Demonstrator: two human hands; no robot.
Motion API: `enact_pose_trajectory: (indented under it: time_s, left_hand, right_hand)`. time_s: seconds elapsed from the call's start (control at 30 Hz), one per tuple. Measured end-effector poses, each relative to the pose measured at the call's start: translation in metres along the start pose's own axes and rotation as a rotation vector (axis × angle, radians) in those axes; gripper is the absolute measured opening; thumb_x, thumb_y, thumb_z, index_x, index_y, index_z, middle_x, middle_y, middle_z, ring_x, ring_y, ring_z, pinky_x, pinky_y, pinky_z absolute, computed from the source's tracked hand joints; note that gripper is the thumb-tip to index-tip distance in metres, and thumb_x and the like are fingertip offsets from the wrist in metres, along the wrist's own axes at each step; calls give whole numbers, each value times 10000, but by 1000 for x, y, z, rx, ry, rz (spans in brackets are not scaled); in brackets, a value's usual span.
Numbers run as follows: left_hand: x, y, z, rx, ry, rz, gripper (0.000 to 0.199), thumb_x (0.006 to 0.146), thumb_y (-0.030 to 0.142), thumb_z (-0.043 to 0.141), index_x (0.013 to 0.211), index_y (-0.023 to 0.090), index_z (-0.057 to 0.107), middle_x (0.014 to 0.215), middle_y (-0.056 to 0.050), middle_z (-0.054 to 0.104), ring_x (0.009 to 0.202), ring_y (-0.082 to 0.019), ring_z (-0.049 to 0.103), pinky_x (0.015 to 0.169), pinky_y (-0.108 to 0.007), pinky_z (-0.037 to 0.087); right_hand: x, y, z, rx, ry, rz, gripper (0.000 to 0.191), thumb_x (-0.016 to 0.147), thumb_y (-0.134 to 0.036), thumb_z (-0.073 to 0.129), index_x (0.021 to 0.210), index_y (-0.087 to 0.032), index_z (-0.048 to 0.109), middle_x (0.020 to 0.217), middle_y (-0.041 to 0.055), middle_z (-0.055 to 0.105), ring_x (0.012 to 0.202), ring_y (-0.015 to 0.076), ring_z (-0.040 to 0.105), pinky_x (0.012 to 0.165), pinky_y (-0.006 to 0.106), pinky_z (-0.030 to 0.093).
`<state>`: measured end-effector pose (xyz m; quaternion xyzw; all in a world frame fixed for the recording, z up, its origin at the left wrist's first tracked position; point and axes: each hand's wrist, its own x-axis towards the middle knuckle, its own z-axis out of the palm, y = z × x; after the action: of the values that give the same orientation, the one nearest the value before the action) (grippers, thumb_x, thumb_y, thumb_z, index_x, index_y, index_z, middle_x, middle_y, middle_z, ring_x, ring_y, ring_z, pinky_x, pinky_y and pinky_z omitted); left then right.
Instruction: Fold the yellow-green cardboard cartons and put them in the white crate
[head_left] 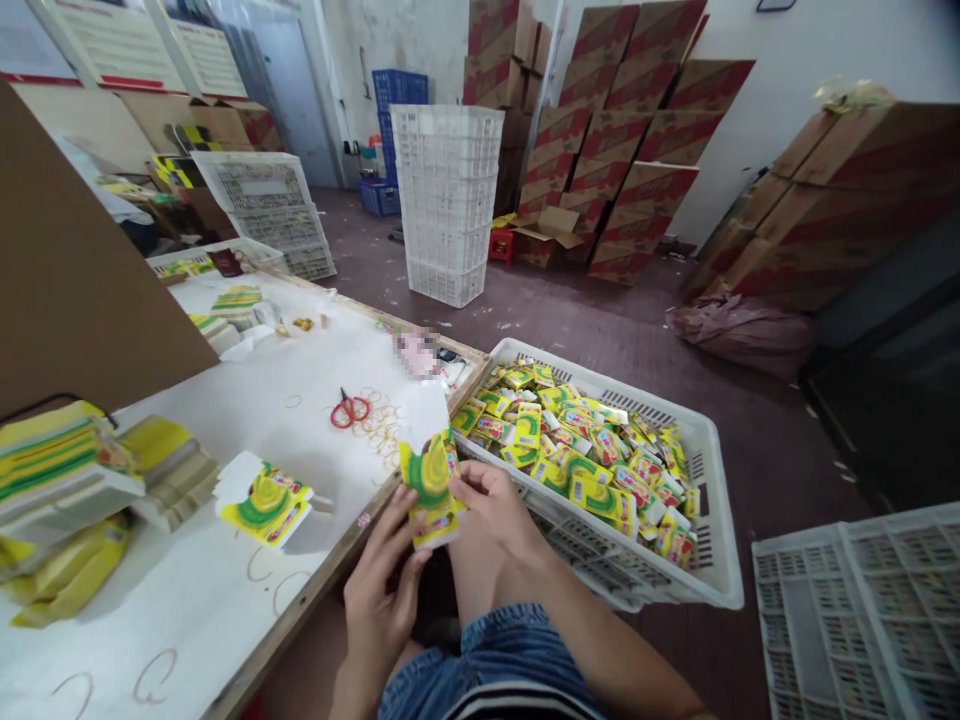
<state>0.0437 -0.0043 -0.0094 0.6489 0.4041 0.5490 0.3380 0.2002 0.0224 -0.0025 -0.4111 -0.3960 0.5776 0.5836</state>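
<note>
Above my lap I hold a small yellow and green carton (431,485) between both hands, its white top flap sticking up unfolded. My left hand (384,570) has its fingers and thumb around the carton's lower left side. My right hand (495,508) pinches its right edge. On the white table to the left lies another carton (268,502) with its flaps open. Beside it are stacks of flat cartons (64,480). A white crate (716,520) to my right holds many small yellow-green packs (577,445).
Red-handled scissors (350,408) and loose rubber bands (379,425) lie on the table (180,600). A brown board (90,240) stands at the left. Beyond are stacked white crates (448,200) and cardboard boxes (622,130). Another crate (862,600) is at the lower right.
</note>
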Motion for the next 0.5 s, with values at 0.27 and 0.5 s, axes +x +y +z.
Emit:
enact_pose_trajectory:
  time_s: [0.27,0.5]
  left_hand:
    - [16,-12,3,-727,-259,-583,607,699,613,702,1115,171,680,1144,-142,714,1134,-330,627,940,-441,520]
    - [19,-9,17,-811,-203,-620,493,675,442,796,1061,157,683,1026,-127,748,985,-297,693,836,-377,549]
  right_hand:
    - [-25,18,-8,26,-34,59,401,684,-475,793,895,-205,586,751,4,676,683,163,619,712,306,476]
    - [-27,13,-12,-173,36,47,395,673,-494,783,882,-177,675,711,3,640,625,151,556,611,278,444]
